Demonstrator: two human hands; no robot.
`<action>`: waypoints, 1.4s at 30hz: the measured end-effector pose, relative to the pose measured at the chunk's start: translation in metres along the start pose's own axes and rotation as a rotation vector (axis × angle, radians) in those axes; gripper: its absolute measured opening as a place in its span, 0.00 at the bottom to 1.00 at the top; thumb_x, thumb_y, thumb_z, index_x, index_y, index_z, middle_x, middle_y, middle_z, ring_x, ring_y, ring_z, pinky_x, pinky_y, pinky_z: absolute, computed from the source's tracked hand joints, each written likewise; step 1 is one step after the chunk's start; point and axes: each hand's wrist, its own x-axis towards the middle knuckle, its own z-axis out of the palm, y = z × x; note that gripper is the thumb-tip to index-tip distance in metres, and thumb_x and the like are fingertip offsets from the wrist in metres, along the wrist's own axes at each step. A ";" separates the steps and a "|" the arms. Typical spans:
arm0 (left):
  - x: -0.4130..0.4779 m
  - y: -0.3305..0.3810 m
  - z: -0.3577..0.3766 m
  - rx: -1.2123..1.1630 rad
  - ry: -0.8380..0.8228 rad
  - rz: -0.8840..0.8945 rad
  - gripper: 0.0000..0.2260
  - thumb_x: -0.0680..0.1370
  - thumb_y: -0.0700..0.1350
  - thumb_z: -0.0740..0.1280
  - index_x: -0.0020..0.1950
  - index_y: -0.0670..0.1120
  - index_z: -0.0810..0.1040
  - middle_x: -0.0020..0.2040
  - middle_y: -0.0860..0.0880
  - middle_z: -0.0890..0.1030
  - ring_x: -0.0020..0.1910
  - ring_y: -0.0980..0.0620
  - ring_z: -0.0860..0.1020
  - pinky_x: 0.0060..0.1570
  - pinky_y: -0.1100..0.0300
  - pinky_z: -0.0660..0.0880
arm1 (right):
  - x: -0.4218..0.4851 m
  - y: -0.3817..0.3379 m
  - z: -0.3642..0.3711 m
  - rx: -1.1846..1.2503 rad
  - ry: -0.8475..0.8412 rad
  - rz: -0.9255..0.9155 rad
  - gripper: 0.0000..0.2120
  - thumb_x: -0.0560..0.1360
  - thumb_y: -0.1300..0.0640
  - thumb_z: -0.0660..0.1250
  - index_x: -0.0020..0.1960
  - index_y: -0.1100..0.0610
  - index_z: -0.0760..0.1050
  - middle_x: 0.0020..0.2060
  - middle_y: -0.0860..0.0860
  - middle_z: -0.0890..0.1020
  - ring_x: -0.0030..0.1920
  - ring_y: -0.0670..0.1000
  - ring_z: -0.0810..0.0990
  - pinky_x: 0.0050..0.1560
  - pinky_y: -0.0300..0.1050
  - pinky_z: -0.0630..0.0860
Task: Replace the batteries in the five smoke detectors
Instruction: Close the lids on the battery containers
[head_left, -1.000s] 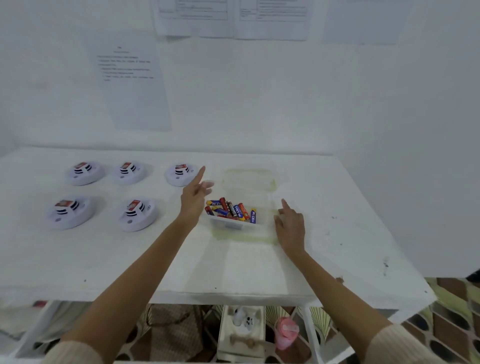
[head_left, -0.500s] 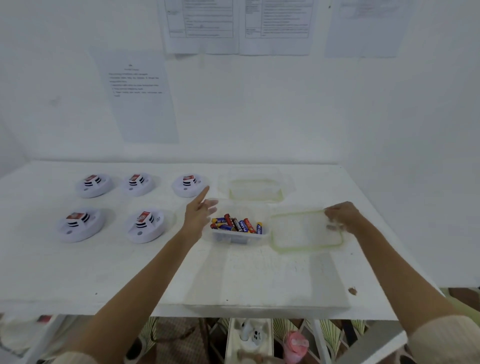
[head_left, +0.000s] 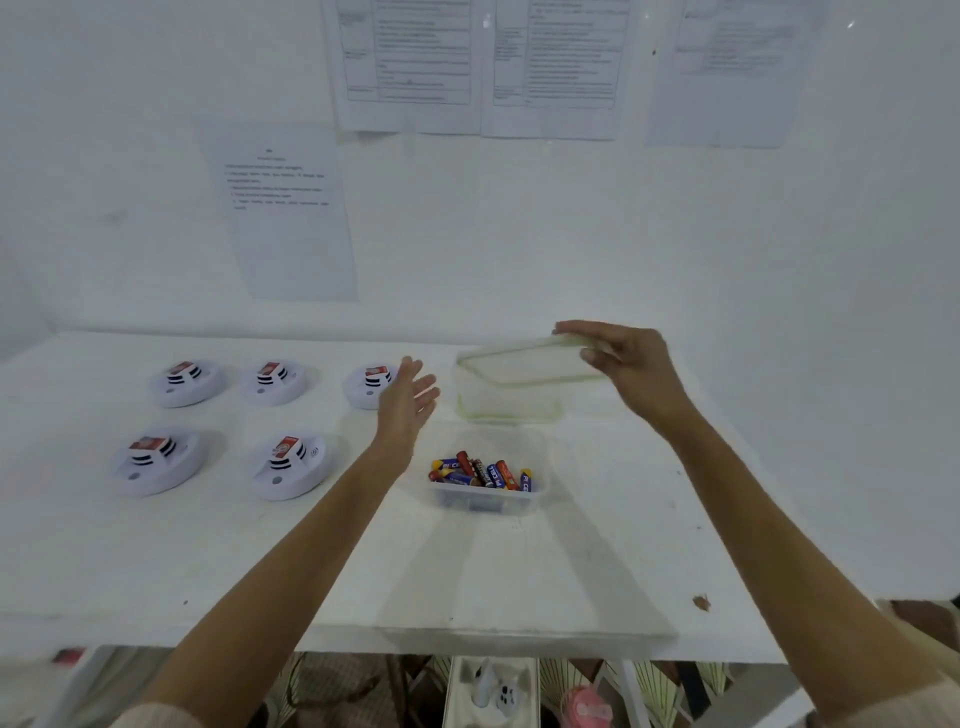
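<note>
Five smoke detectors (head_left: 291, 465) on the white table (head_left: 260, 561), three in a back row and two in front, all left of centre, each topped by a small red-labelled block (a battery, most likely, though too small to say) and none touched yet. Right of the front pair, a clear tub (head_left: 488, 501) of loose batteries (head_left: 480, 474) in red, blue and yellow wrappers, now uncovered. Half a second ago, green-rimmed lid (head_left: 524, 364) flat on the table at the tub's right side; now up in the air, tilted, gripped at its right end by the right hand (head_left: 628, 364), over a second clear container (head_left: 506, 405), apparently empty, behind the tub. Change at the left hand (head_left: 408, 402) too: earlier one finger pointing beside the tub's left rim, now lifted clear of the table, fingers straight and loosely spread, palm turned toward the lid, holding nothing. Meaning for the job, as a judgement: fresh cells open to reach, lid about to be parked on or beside the rear container, so preparation nearly over and no detector begun. Probably next: set the lid down, then draw the nearest detector forward. Beyond, printed sheets (head_left: 291, 208) taped to the white wall, text too blurred to read; below the table edge, a few unclear items on a lower shelf.
</note>
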 end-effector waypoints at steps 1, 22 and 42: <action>0.002 0.009 0.001 -0.054 -0.059 -0.115 0.24 0.81 0.56 0.54 0.70 0.41 0.66 0.62 0.41 0.73 0.63 0.43 0.71 0.65 0.51 0.65 | -0.004 -0.001 0.014 -0.019 -0.067 -0.033 0.20 0.72 0.73 0.63 0.56 0.51 0.77 0.51 0.44 0.81 0.53 0.31 0.75 0.59 0.27 0.66; 0.003 -0.028 -0.040 0.635 0.003 -0.002 0.20 0.78 0.46 0.65 0.69 0.46 0.68 0.67 0.44 0.71 0.65 0.48 0.70 0.57 0.59 0.67 | -0.069 0.051 0.061 -0.129 -0.288 0.069 0.30 0.64 0.80 0.57 0.49 0.49 0.80 0.50 0.41 0.81 0.55 0.30 0.74 0.58 0.24 0.66; -0.017 -0.034 -0.019 0.955 -0.079 -0.018 0.27 0.81 0.50 0.58 0.76 0.44 0.53 0.74 0.43 0.62 0.71 0.43 0.63 0.67 0.53 0.61 | -0.065 0.041 0.117 -0.065 0.089 0.742 0.34 0.79 0.48 0.58 0.75 0.61 0.46 0.73 0.58 0.59 0.73 0.58 0.59 0.70 0.50 0.56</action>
